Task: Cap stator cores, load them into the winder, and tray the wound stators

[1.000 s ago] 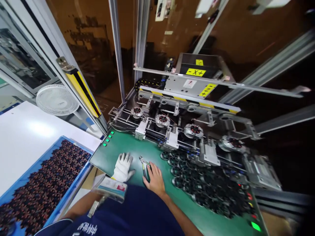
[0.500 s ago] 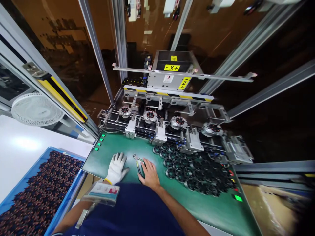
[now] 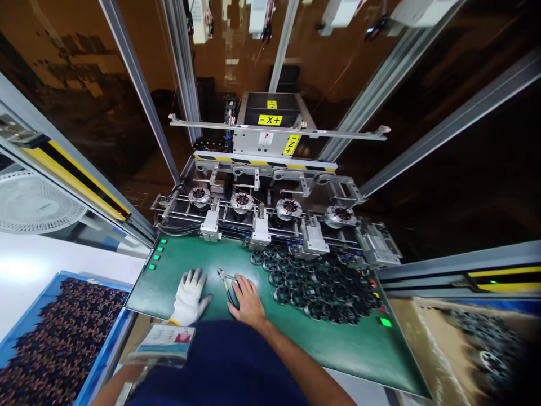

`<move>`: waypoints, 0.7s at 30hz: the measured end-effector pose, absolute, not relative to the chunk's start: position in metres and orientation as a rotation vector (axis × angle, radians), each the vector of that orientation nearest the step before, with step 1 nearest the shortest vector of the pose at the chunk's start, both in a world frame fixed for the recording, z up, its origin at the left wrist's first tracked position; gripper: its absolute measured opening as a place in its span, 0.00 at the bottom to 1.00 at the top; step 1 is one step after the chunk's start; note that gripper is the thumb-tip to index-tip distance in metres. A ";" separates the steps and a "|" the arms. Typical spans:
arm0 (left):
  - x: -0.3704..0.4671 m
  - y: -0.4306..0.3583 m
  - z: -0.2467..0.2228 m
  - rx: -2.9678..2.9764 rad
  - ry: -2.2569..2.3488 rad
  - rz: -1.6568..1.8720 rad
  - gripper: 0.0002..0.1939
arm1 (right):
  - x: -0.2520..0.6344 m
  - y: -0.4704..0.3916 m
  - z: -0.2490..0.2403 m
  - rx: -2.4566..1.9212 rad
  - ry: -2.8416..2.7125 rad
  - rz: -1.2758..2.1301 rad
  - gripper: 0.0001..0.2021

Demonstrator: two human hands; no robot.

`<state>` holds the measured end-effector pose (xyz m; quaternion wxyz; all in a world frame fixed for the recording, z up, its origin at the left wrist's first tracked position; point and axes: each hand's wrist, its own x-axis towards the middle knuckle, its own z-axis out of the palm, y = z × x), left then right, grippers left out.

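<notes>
On the green work surface (image 3: 156, 293), my left hand (image 3: 190, 296) lies flat in a white glove with a yellow cuff, its fingers spread and holding nothing. Beside it, my bare right hand (image 3: 248, 301) rests low on the surface with a pair of diagonal cutters (image 3: 225, 282) in its grasp. The jaws point away and to the left. The cutter handles are spread apart, one partly hidden beneath my fingers. Many dark round motor parts (image 3: 291, 279) are massed to the right of this hand.
A winding machine (image 3: 270, 141) with several round fixtures (image 3: 289, 208) spans the back. At left, a blue tray (image 3: 59, 276) holds many copper-wound parts. A white fan (image 3: 38, 203) stands behind it. A cardboard box (image 3: 426, 321) with grey parts is at right.
The view has swung to the right, so the machine and surface appear farther left and more of the box shows. Both hands and the cutters keep their places on the surface.
</notes>
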<state>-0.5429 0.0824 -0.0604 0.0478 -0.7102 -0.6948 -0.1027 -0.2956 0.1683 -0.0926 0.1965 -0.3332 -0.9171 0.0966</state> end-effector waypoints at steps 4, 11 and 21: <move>-0.543 0.083 -0.061 -2.166 -2.132 -0.331 0.32 | -0.296 0.169 -0.093 -0.938 -2.563 0.265 0.29; -0.539 0.084 -0.054 -2.170 -2.234 -0.350 0.33 | -0.295 0.171 -0.092 -0.903 -2.538 0.245 0.27; -0.537 0.083 -0.046 -2.183 -2.331 -0.338 0.35 | -0.296 0.171 -0.088 -0.888 -2.541 0.238 0.23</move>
